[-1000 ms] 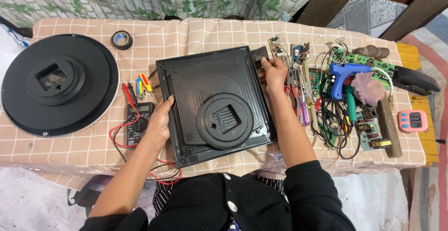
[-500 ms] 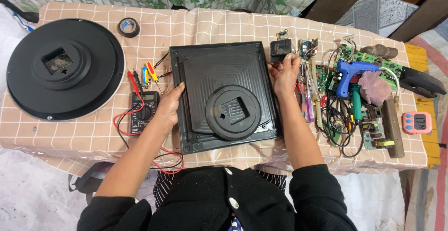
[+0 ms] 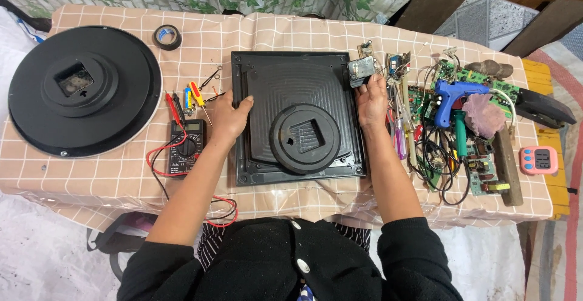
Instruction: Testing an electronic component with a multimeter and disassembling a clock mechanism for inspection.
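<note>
Black square panel (image 3: 297, 116) with a round raised hub lies flat on the checked tablecloth (image 3: 121, 173), directly in front of the person and between both hands. Left hand (image 3: 229, 119) rests on the panel's left edge, fingers together and bent over the rim, thumb on the upper face; it grips the edge only. Right hand (image 3: 371, 100) sits at the upper right corner, fingertips pinched narrow on a small grey metal block (image 3: 361, 71) that touches that corner (whether the block is fixed to the panel cannot be told).

Outward on the left: a black multimeter (image 3: 186, 146) with red and black leads lies just beside the left wrist, small screwdrivers (image 3: 193, 94) above it. A large round black disc (image 3: 82, 91) lies well apart at the table's left end, a roll of tape (image 3: 166, 36) near its upper edge.

Outward on the right: a blue glue gun (image 3: 452, 97) lies on a heap of circuit boards (image 3: 480, 167) and wires; a pink timer (image 3: 538, 160) sits at the far right.
</note>
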